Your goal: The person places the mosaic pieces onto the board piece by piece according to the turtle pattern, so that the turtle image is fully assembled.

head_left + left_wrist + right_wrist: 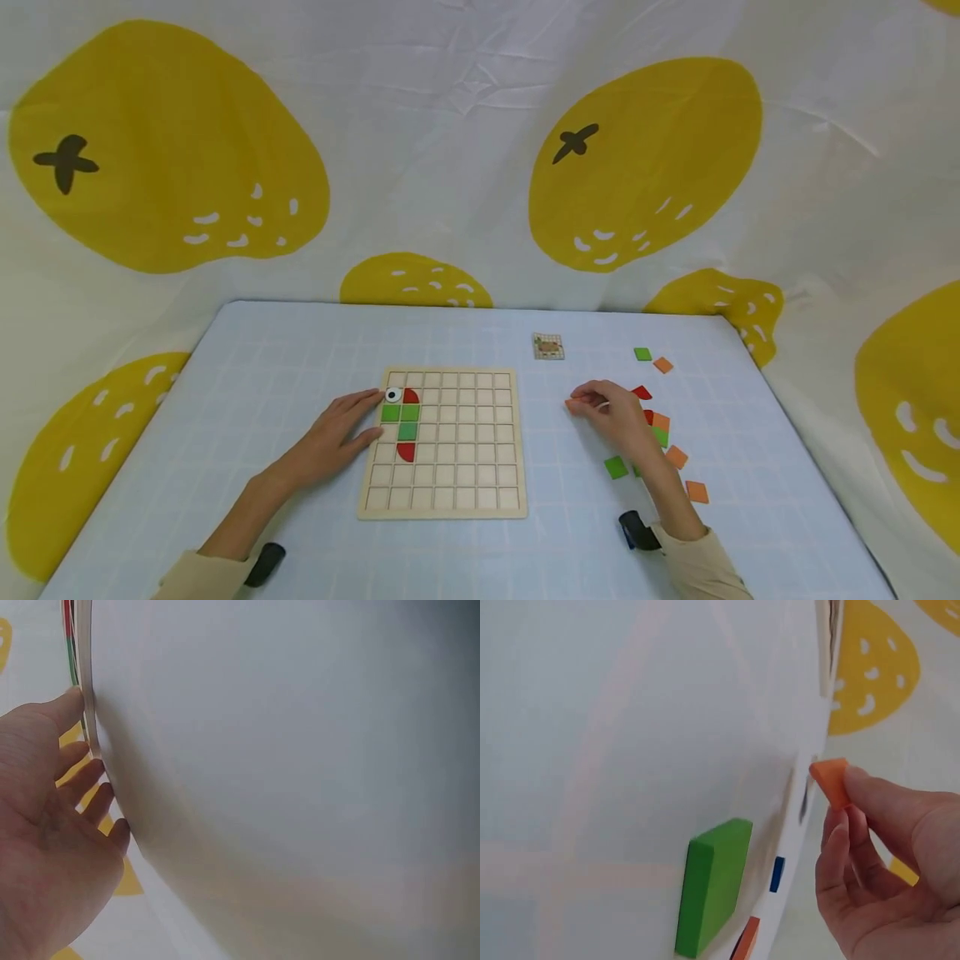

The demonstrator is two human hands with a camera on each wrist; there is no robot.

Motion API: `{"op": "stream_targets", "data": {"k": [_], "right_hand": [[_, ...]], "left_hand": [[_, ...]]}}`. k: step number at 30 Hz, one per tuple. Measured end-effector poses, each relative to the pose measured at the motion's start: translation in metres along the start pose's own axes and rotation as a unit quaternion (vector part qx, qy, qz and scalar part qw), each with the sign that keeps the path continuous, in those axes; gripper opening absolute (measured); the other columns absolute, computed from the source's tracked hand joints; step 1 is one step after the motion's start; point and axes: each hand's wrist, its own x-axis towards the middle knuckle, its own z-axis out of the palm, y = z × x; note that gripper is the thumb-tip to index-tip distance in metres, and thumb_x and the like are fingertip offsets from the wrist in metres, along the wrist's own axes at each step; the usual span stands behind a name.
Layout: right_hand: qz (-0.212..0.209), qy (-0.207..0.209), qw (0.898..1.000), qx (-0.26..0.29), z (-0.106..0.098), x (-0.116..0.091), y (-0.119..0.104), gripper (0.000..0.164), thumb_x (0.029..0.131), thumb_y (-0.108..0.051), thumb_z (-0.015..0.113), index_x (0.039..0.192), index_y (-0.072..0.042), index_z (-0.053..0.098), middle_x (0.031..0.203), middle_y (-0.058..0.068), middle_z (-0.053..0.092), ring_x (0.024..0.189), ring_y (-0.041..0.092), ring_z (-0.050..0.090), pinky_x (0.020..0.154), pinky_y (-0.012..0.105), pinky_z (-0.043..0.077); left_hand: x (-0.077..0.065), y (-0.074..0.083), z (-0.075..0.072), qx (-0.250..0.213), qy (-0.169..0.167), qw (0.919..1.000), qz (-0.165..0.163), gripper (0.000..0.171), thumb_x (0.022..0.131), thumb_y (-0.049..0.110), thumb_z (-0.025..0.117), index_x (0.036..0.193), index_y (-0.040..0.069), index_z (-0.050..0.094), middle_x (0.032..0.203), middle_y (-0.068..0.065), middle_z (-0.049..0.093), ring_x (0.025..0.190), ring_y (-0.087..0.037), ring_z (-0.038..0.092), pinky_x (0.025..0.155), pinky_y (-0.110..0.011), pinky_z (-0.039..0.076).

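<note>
A square wooden grid board [465,450] lies on the table. In its upper left cells are a round eye tile [393,394], a red quarter-round tile [411,397], green square tiles [409,412] and another red rounded tile [406,452] below them. My left hand [336,433] rests at the board's left edge, fingers extended, thumb and fingertips right at the rim. Right of the board, my right hand [615,417] pinches an orange tile [830,780] between thumb and fingers, above the table. In the right wrist view a green tile [714,889] lies near that hand.
Loose green, orange and red tiles lie around and under the right forearm, among them a green tile [616,467] and an orange tile [697,492]. A small picture card [548,346] lies behind the board. Black wrist devices [639,531] sit at both forearms.
</note>
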Motion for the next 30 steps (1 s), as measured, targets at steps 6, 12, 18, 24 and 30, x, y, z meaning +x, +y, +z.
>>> {"op": "stream_targets", "data": {"k": [6, 12, 18, 24, 30], "right_hand": [[0.015, 0.002, 1.0, 0.016, 0.015, 0.003, -0.009, 0.017, 0.09, -0.018, 0.082, 0.104, -0.01, 0.077, 0.093, 0.0, 0.071, 0.087, 0.019, 0.064, 0.08, 0.026, 0.055], [0.004, -0.009, 0.999, 0.042, 0.026, 0.007, -0.021, 0.016, 0.09, -0.013, 0.082, 0.104, -0.007, 0.076, 0.092, 0.001, 0.07, 0.086, 0.018, 0.064, 0.081, 0.023, 0.056], [-0.001, -0.022, 0.999, 0.045, 0.039, 0.014, -0.036, 0.012, 0.092, -0.012, 0.079, 0.104, -0.008, 0.077, 0.097, 0.001, 0.072, 0.089, 0.018, 0.066, 0.084, 0.029, 0.058], [-0.005, -0.028, 0.998, 0.058, 0.05, 0.018, -0.052, 0.01, 0.093, -0.013, 0.078, 0.103, -0.01, 0.076, 0.101, 0.002, 0.073, 0.09, 0.018, 0.066, 0.085, 0.036, 0.057], [-0.018, -0.036, 0.996, 0.081, 0.064, 0.022, -0.065, 0.008, 0.093, -0.014, 0.078, 0.1, -0.01, 0.076, 0.101, 0.002, 0.074, 0.089, 0.02, 0.069, 0.084, 0.039, 0.058]], "left_hand": [[-0.004, 0.0, 0.0, 0.001, 0.002, 1.0, 0.0, 0.059, 0.103, 0.027, 0.066, 0.154, 0.005, 0.046, 0.155, -0.017, 0.046, 0.141, -0.04, 0.041, 0.112, -0.062, 0.038], [-0.005, 0.001, -0.001, 0.0, 0.0, 1.0, -0.003, 0.06, 0.103, 0.027, 0.066, 0.154, 0.005, 0.045, 0.155, -0.017, 0.046, 0.142, -0.04, 0.04, 0.112, -0.062, 0.037], [-0.003, -0.001, -0.001, 0.004, 0.0, 1.0, 0.002, 0.061, 0.103, 0.027, 0.066, 0.155, 0.004, 0.044, 0.155, -0.018, 0.045, 0.142, -0.039, 0.04, 0.112, -0.062, 0.037], [0.0, -0.002, -0.001, 0.001, -0.008, 1.0, -0.002, 0.061, 0.103, 0.028, 0.065, 0.156, 0.006, 0.043, 0.157, -0.016, 0.044, 0.143, -0.038, 0.039, 0.114, -0.061, 0.036], [0.0, -0.001, -0.001, 0.007, -0.005, 1.0, -0.001, 0.06, 0.103, 0.029, 0.065, 0.155, 0.006, 0.044, 0.156, -0.016, 0.045, 0.143, -0.039, 0.04, 0.113, -0.061, 0.037]]}}
